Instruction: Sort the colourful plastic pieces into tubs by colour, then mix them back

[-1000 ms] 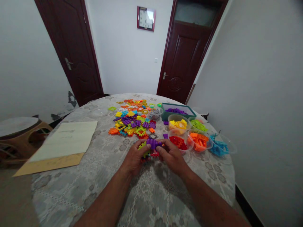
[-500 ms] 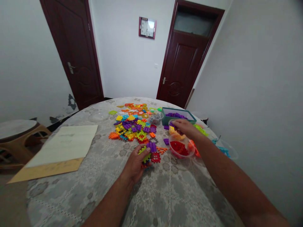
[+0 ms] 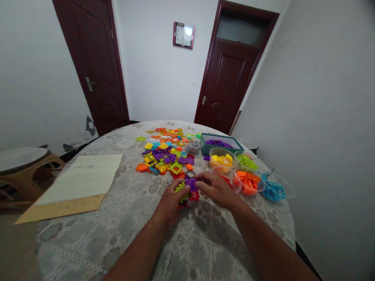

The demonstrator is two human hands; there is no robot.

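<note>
My left hand (image 3: 170,201) is closed around a small cluster of joined plastic building pieces. In the cluster are a lime-green toothed piece (image 3: 181,189), a purple ridged piece (image 3: 191,184) and a red square piece (image 3: 193,196). My right hand (image 3: 218,190) pinches at the right edge of the purple part with thumb and fingers. Whether it grips a separate purple piece there, I cannot make out. The underside of the cluster is partly hidden by my left hand. A mixed heap of coloured building pieces (image 3: 164,158) lies just beyond both hands.
Clear tubs hold yellow pieces (image 3: 222,160), orange pieces (image 3: 248,181), green pieces (image 3: 246,160) and blue pieces (image 3: 272,187). Behind them stands a teal box (image 3: 238,149) with purple pieces. A red tub is partly behind my right hand. Paper sheets (image 3: 84,175) lie left.
My right hand left the cluster, reached out over the yellow tub, and has come back to the cluster's purple part. My left hand has kept hold of the cluster.
</note>
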